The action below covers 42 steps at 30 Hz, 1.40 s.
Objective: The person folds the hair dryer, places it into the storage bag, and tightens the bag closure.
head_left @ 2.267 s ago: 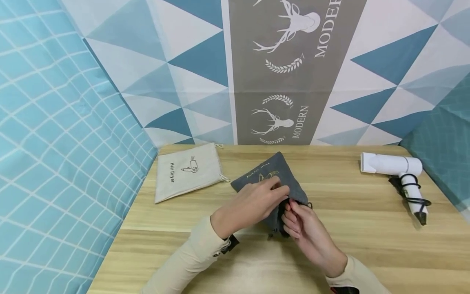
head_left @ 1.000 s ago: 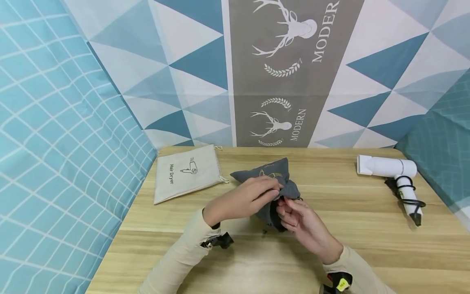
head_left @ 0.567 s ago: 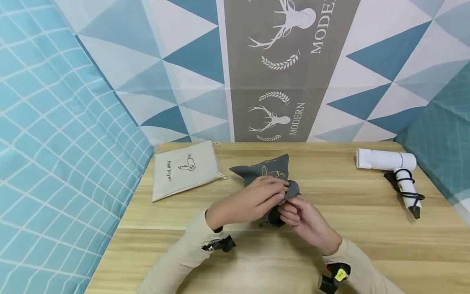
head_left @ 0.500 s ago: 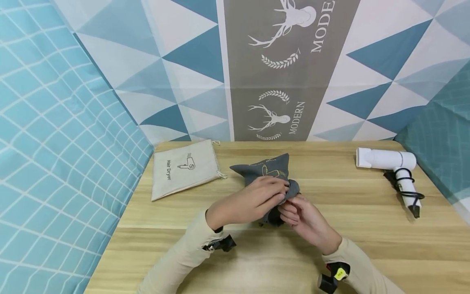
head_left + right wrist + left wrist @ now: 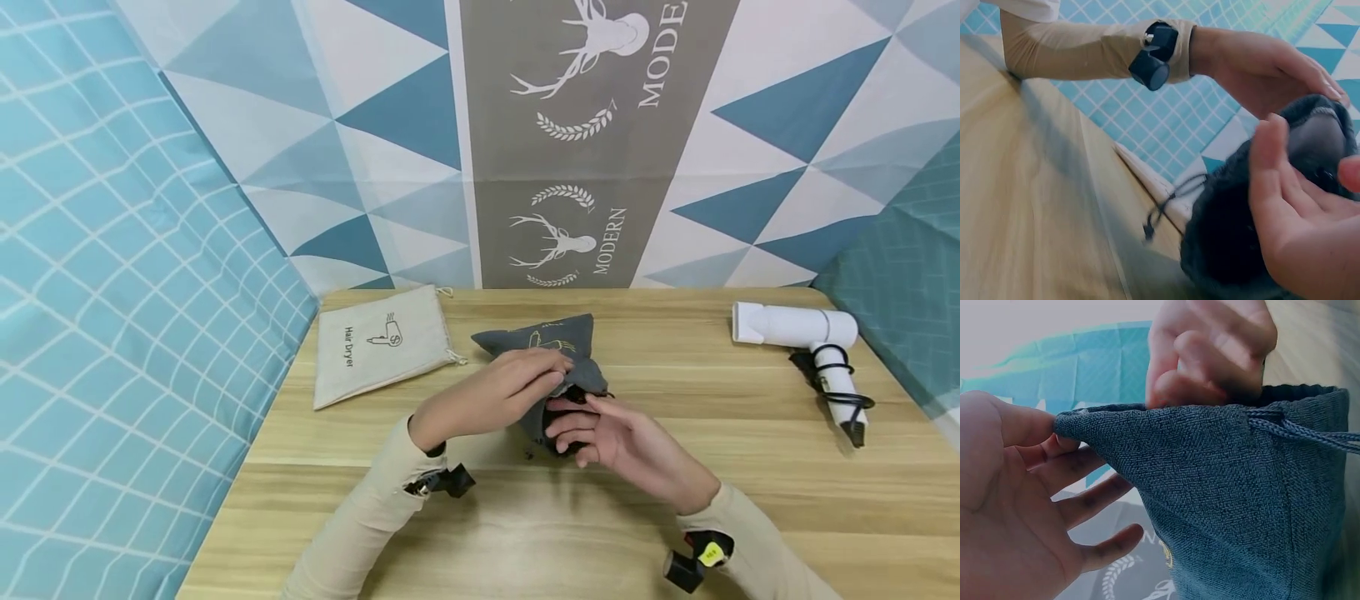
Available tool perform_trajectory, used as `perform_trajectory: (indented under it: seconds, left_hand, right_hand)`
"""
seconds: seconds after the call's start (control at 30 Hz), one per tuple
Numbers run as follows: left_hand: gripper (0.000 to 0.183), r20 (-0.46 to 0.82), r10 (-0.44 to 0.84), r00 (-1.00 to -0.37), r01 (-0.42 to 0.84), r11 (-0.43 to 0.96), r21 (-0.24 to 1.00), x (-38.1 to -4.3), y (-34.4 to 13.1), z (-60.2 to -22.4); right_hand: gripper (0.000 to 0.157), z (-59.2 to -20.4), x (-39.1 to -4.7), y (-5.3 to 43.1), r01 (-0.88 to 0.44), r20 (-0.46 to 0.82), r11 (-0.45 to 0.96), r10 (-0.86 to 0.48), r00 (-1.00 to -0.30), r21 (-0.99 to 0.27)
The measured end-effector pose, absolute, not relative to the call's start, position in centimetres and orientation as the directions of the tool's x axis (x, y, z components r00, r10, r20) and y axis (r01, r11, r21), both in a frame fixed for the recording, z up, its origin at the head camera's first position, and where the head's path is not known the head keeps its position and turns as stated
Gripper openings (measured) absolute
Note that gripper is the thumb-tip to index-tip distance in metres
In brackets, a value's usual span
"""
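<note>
A dark grey drawstring bag (image 5: 577, 333) with a yellow hair dryer drawing stands at mid-table, its mouth facing me. My left hand (image 5: 495, 393) pinches the rim between thumb and index finger; in the left wrist view the other fingers of that hand (image 5: 1029, 500) spread apart beside the cloth. My right hand (image 5: 637, 446) is at the bag's mouth, fingers apart and loosely bent, some of them dipping into the opening. The right wrist view shows the dark inside of the bag (image 5: 1222, 244) behind this hand (image 5: 1310, 250); what lies deep inside is hidden.
A beige drawstring pouch (image 5: 360, 367) printed "Hair Dryer" lies flat at the back left of the wooden table (image 5: 697, 350). A white hair dryer (image 5: 787, 327) with its black cord (image 5: 847, 400) around the handle lies at the right. Patterned cloth walls enclose the table.
The right fingers have let go of the bag's rim and spread at its mouth. The left hand has shifted slightly left, and the bag's mouth gapes wider. Pouch and hair dryer stay put.
</note>
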State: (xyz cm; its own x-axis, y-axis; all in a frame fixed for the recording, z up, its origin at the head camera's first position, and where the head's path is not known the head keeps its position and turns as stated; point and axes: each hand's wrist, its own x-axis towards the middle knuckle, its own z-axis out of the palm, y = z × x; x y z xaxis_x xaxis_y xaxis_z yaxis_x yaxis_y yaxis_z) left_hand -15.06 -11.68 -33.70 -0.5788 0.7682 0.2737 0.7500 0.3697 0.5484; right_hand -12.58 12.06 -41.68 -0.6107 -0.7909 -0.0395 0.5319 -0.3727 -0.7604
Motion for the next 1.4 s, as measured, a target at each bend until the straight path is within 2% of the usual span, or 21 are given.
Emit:
perform_trajectory:
  seconds: [0.13, 0.33, 0.43, 0.53, 0.63, 0.73, 0.87, 1.0, 1.13, 1.23, 1.4]
  left_hand:
    - [0.025, 0.276, 0.768, -0.578, 0.74, 0.351, 0.573, -15.3, -11.6, -33.9]
    - [0.023, 0.251, 0.826, -0.505, 0.774, 0.305, 0.554, -14.9, -9.9, -35.2]
    - [0.022, 0.235, 0.847, -0.477, 0.799, 0.307, 0.518, -14.5, -9.1, -35.8]
    - [0.021, 0.218, 0.857, -0.468, 0.816, 0.324, 0.478, -14.2, -8.3, -36.3]
    - [0.021, 0.186, 0.86, -0.475, 0.824, 0.36, 0.438, -14.1, -7.9, -36.9]
    - [0.02, 0.168, 0.864, -0.474, 0.827, 0.371, 0.423, -14.1, -7.6, -37.4]
    - [0.02, 0.149, 0.874, -0.462, 0.835, 0.373, 0.404, -14.3, -7.1, -38.4]
    - [0.023, 0.086, 0.876, -0.475, 0.832, 0.415, 0.367, -14.2, -6.3, -39.6]
    - [0.021, 0.036, 0.874, -0.484, 0.831, 0.446, 0.331, -14.0, -5.6, -40.6]
    - [0.019, 0.006, 0.876, -0.483, 0.837, 0.46, 0.296, -13.8, -5.4, -41.0]
    - [0.029, 0.005, 0.878, -0.479, 0.862, 0.469, 0.193, -13.3, -5.7, -41.0]
  right_hand:
    - [0.051, -41.9, -12.4, 12.6, 0.466, -0.075, -0.283, -0.786, -0.614, -0.839]
    - [0.047, -43.1, -11.0, 13.2, 0.318, -0.147, -0.148, -0.657, -0.739, -0.936]
    - [0.043, -43.7, -10.4, 13.2, 0.349, -0.222, -0.125, -0.567, -0.793, -0.929]
    - [0.04, -44.3, -10.0, 13.2, 0.41, -0.276, -0.168, -0.511, -0.814, -0.896]
    - [0.036, -44.9, -9.9, 14.0, 0.426, -0.247, -0.23, -0.545, -0.801, -0.875]
    - [0.034, -45.2, -9.8, 15.2, 0.444, -0.204, -0.257, -0.623, -0.755, -0.859]
    - [0.046, -45.5, -9.7, 16.8, 0.488, -0.206, -0.218, -0.71, -0.673, -0.845]
    - [0.053, -45.6, -10.0, 18.0, 0.5, -0.247, -0.144, -0.732, -0.634, -0.854]
    - [0.051, -45.6, -10.3, 18.9, 0.43, -0.282, -0.033, -0.71, -0.645, -0.902]
    - [0.046, -45.5, -10.7, 19.5, 0.322, -0.282, 0.073, -0.685, -0.672, -0.944]
    - [0.038, -45.1, -10.9, 20.4, 0.106, -0.269, 0.317, -0.533, -0.802, -0.943]
